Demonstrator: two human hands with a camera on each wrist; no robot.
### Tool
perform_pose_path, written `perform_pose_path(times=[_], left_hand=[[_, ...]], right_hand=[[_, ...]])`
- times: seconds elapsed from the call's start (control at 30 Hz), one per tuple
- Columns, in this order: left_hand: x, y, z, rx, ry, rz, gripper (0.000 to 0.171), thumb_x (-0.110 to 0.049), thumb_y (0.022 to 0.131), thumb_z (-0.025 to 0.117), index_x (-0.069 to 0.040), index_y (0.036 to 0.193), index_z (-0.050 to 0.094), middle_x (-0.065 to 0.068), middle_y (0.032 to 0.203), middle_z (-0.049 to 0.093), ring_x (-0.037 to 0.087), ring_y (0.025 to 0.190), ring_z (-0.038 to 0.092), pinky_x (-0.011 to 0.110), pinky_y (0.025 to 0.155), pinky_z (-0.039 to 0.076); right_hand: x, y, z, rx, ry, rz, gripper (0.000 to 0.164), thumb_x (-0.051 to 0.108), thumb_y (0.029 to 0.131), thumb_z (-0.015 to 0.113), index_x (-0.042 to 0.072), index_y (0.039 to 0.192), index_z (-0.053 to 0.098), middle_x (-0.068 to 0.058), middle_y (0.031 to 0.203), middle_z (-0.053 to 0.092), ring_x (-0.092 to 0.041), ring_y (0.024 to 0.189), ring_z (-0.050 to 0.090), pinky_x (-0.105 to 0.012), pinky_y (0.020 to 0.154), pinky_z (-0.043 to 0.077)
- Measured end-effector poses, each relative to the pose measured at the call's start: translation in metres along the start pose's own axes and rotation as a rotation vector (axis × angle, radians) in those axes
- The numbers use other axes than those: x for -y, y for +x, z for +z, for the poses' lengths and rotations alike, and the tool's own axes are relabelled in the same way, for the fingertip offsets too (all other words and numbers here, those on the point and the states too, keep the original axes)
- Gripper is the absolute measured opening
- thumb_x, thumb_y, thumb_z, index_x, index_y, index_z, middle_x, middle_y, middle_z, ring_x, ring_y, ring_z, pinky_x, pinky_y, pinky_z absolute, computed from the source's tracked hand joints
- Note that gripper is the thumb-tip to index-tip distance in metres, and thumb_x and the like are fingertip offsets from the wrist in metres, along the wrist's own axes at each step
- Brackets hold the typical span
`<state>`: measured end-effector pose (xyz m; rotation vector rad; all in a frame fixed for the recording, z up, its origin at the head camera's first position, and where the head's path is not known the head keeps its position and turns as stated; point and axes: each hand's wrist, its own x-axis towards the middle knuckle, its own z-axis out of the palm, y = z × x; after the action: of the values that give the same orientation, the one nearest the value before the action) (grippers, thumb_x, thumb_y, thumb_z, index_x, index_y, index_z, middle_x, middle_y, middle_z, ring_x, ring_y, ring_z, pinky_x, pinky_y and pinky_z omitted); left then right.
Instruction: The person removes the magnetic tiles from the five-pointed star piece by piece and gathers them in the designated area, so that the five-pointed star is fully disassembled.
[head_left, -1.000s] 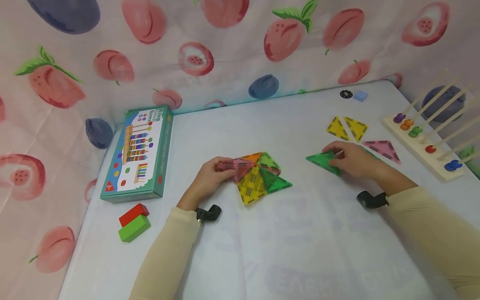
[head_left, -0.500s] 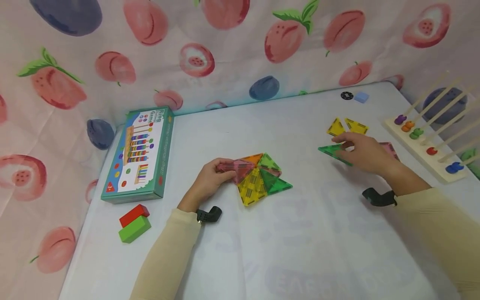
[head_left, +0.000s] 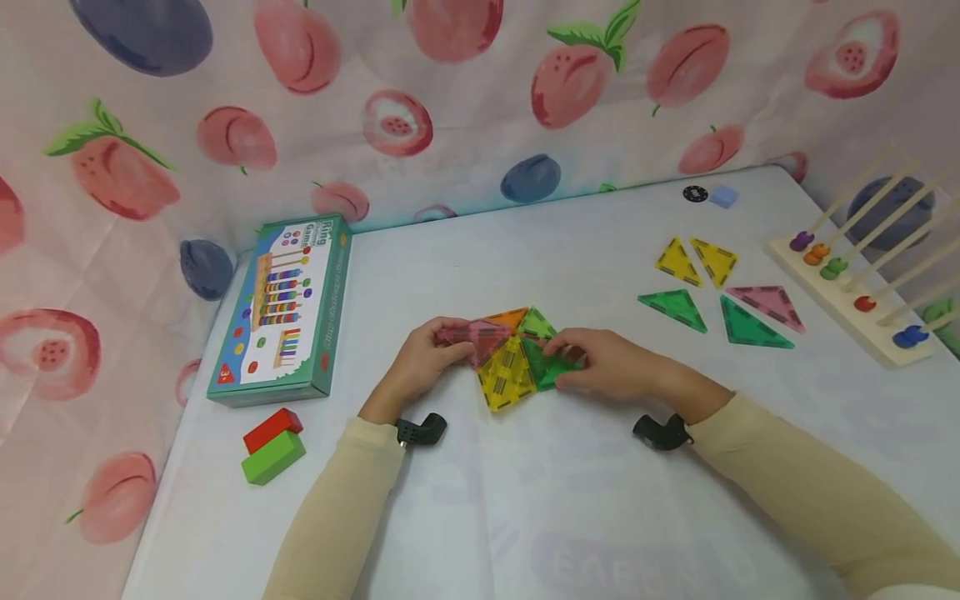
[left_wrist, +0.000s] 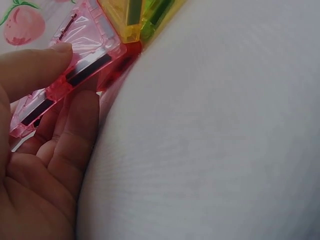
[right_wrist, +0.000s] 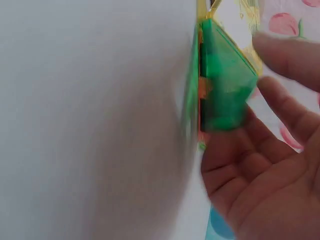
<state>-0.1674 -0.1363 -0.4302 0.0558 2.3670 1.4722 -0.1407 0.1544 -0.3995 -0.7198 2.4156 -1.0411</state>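
Note:
Near the table's middle stands a cluster of see-through magnetic tiles, with an orange tile (head_left: 507,317), a light green tile (head_left: 536,322) and yellow tiles (head_left: 506,377). My left hand (head_left: 424,358) pinches a pink triangular magnetic tile (left_wrist: 89,42) on the cluster's left side, thumb on top and fingers beneath. At the right side, my right hand (head_left: 615,365) reaches around a dark green magnetic tile (right_wrist: 227,82). Its thumb and index finger are spread beside that tile in the right wrist view, which is blurred; the other fingers are partly hidden behind it.
Loose triangles lie at the right: yellow (head_left: 714,262), green (head_left: 672,308) and pink (head_left: 770,305). A wooden peg rack (head_left: 847,300) stands beyond them. At left are a game box (head_left: 281,308), a red block (head_left: 272,429) and a green block (head_left: 273,457).
My right hand has put the loose green triangle down beside the other loose tiles, let go and moved left to the cluster. My left hand keeps its place on the pink tile.

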Motion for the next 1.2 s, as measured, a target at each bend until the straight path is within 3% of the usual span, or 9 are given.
perform_pose_path(times=[0.2, 0.4, 0.5, 0.7, 0.83, 1.07, 1.2], left_hand=[[-0.001, -0.001, 0.001, 0.008, -0.008, 0.005, 0.04, -0.038, 0.077, 0.068, -0.025, 0.112, 0.055, -0.005, 0.101, 0.06, 0.016, 0.088, 0.054, 0.03, 0.078, 0.043], [-0.004, -0.001, 0.0, 0.016, -0.014, 0.015, 0.04, -0.036, 0.078, 0.068, -0.023, 0.113, 0.055, -0.003, 0.101, 0.061, 0.016, 0.085, 0.055, 0.029, 0.075, 0.045], [-0.005, -0.001, 0.0, 0.015, -0.013, 0.016, 0.04, -0.036, 0.077, 0.069, -0.024, 0.113, 0.056, -0.003, 0.101, 0.061, 0.016, 0.086, 0.055, 0.029, 0.075, 0.045], [-0.006, -0.001, -0.003, 0.016, 0.006, 0.017, 0.041, -0.038, 0.077, 0.068, -0.024, 0.114, 0.055, -0.005, 0.102, 0.06, 0.016, 0.088, 0.054, 0.03, 0.077, 0.044], [-0.006, -0.002, -0.003, 0.016, 0.008, 0.016, 0.043, -0.039, 0.077, 0.068, -0.024, 0.114, 0.055, -0.004, 0.103, 0.059, 0.016, 0.089, 0.054, 0.03, 0.078, 0.044], [-0.004, -0.002, -0.001, 0.017, 0.008, 0.013, 0.044, -0.04, 0.077, 0.068, -0.023, 0.115, 0.054, -0.004, 0.104, 0.059, 0.016, 0.089, 0.053, 0.03, 0.079, 0.043], [-0.003, -0.002, -0.001, 0.023, 0.012, 0.012, 0.045, -0.041, 0.077, 0.067, -0.022, 0.116, 0.054, -0.004, 0.105, 0.058, 0.015, 0.09, 0.053, 0.03, 0.079, 0.043]], right_hand=[[0.003, 0.002, 0.005, -0.051, -0.054, 0.033, 0.037, 0.023, 0.081, 0.067, 0.023, 0.116, 0.056, 0.008, 0.095, 0.058, -0.013, 0.072, 0.049, -0.027, 0.06, 0.043], [-0.001, -0.015, -0.001, 0.009, -0.092, 0.06, 0.041, 0.02, 0.08, 0.068, 0.022, 0.119, 0.056, 0.009, 0.099, 0.057, -0.013, 0.075, 0.048, -0.027, 0.063, 0.043], [-0.011, -0.028, -0.01, 0.002, -0.123, 0.089, 0.039, 0.021, 0.081, 0.067, 0.023, 0.118, 0.056, 0.009, 0.098, 0.055, -0.013, 0.08, 0.048, -0.029, 0.068, 0.043], [-0.039, -0.049, -0.04, -0.096, -0.166, 0.155, 0.034, 0.019, 0.083, 0.064, 0.019, 0.116, 0.056, 0.004, 0.106, 0.056, -0.017, 0.089, 0.049, -0.035, 0.075, 0.042], [-0.055, -0.056, -0.057, -0.136, -0.16, 0.243, 0.036, 0.026, 0.084, 0.064, 0.017, 0.117, 0.057, -0.004, 0.107, 0.056, -0.022, 0.093, 0.049, -0.039, 0.076, 0.042], [-0.075, -0.062, -0.073, -0.183, -0.181, 0.298, 0.041, 0.03, 0.084, 0.062, 0.012, 0.12, 0.055, -0.012, 0.119, 0.051, -0.028, 0.098, 0.048, -0.044, 0.078, 0.041], [-0.076, -0.064, -0.079, -0.192, -0.226, 0.328, 0.042, 0.034, 0.084, 0.062, 0.012, 0.119, 0.056, -0.012, 0.112, 0.054, -0.026, 0.092, 0.05, -0.041, 0.072, 0.043]])
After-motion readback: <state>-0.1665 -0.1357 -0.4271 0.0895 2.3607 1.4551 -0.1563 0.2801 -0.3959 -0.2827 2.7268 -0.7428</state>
